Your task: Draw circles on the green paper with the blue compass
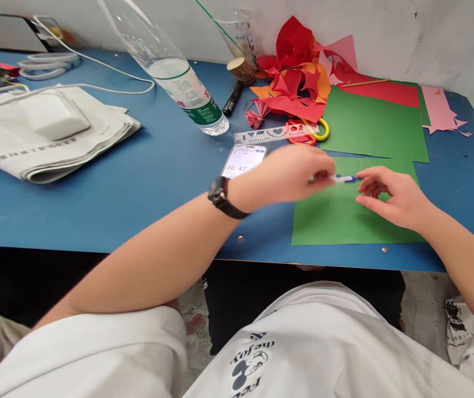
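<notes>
My left hand point(299, 174), with a black watch on its wrist, is closed on one end of a small blue and white pen point(346, 178). The fingertips are slightly blurred. My right hand point(392, 193) is at the pen's other end, its fingers curved and apart, with the index fingertip close to the tip; whether it touches cannot be made out. Both hands are above a green paper sheet point(332, 224) near the table's front edge. Beside my left wrist lies a phone point(243, 159) showing a running timer, partly covered by the hand.
Behind are a clear ruler point(276, 134), scissors point(323, 130), red paper scraps point(295, 83), another green sheet point(369, 124) and pink paper point(438, 108). A water bottle point(187, 91) and black marker point(232, 99) stand or lie left of them. Folded newspaper point(91, 138) is further left.
</notes>
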`<state>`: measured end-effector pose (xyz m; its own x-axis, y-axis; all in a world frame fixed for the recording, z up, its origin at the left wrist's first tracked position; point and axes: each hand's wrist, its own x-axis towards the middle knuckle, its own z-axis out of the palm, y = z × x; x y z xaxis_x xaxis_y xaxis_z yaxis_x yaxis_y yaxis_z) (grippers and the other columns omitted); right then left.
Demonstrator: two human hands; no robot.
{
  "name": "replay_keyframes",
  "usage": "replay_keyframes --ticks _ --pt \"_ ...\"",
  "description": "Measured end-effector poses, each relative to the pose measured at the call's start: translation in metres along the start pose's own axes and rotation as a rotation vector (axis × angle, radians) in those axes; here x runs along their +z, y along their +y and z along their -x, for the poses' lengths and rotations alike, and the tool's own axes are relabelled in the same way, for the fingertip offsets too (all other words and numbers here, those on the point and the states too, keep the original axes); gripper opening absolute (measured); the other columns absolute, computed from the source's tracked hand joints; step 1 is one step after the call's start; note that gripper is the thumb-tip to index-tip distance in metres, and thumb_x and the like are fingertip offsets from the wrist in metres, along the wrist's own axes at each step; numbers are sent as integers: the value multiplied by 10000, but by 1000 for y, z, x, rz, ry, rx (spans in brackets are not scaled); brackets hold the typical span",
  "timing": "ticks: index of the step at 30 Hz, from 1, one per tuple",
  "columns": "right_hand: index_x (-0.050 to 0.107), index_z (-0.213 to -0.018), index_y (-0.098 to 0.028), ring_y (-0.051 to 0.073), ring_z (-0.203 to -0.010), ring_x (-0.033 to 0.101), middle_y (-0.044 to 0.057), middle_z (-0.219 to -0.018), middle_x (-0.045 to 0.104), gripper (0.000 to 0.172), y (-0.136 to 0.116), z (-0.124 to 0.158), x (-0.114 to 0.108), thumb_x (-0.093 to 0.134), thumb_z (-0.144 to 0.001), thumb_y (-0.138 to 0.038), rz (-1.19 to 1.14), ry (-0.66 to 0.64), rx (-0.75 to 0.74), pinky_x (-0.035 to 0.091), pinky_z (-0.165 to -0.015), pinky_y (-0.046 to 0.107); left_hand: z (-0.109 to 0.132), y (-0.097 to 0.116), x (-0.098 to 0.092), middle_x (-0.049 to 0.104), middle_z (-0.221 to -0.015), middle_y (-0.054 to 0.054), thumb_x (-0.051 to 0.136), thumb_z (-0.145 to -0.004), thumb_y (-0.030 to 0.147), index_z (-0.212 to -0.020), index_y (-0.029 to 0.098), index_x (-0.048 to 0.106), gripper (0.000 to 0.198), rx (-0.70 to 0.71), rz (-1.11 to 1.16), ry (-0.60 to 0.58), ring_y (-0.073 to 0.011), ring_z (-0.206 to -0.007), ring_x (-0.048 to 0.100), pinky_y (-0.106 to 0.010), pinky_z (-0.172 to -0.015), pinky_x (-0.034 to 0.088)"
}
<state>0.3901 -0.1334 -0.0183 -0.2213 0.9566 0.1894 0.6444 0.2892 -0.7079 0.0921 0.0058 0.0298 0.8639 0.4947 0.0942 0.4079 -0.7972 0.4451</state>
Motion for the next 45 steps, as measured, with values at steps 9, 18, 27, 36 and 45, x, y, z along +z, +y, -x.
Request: replay_keyframes --ticks 9,18,27,36,45 --pt "822 -1353 -306 234 -827 787 50 -1007 876 368 12 -3 -15 856 -1068 -535 103 168 137 719 -790 406 13 -93 -61 885 -1411 -106 892 -1238 507 -1398 186 858 360 -634 -189 302 -299 -1309 866 -557 -1213 760" --pt "847 -1198 -287 218 -744 724 49 -927 850 355 35 -7 -30 866 -1058 -613 217 165 179 693 -744 409 7 -105 -46 845 -1573 -140 910 -1215 557 -1518 195 837 477 -764 -205 228 -358 -1454 832 -632 -1286 727" --pt "843 -1579 -254 495 -1604 801 230 -1694 824 742 57 -7 -62 882 -1026 -747 442 95 322 667 -1420 769 8 -83 -43 827 -1364 -56 839 -1136 288 -1338 207 861 219 -561 -166 249 -249 -1325 647 -373 -1330 519" --pt "356 -2088 -247 605 -2047 258 287 -2153 306 1639 51 5 -59 943 -814 -1093 514 -191 527 424 -1613 881 17 -34 -4 711 -1755 -189 906 -1086 590 -1804 299 736 793 -260 -69 3 -430 -1638 696 -553 -1449 547" --pt "394 -2074 -295 518 -2016 404 208 -2130 421 1451 46 -1 -62 868 -921 -1038 560 -154 552 460 -1637 757 17 -46 -4 625 -1892 -183 787 -1137 799 -1915 339 633 917 -383 -191 -49 -470 -1802 587 -597 -1518 507"
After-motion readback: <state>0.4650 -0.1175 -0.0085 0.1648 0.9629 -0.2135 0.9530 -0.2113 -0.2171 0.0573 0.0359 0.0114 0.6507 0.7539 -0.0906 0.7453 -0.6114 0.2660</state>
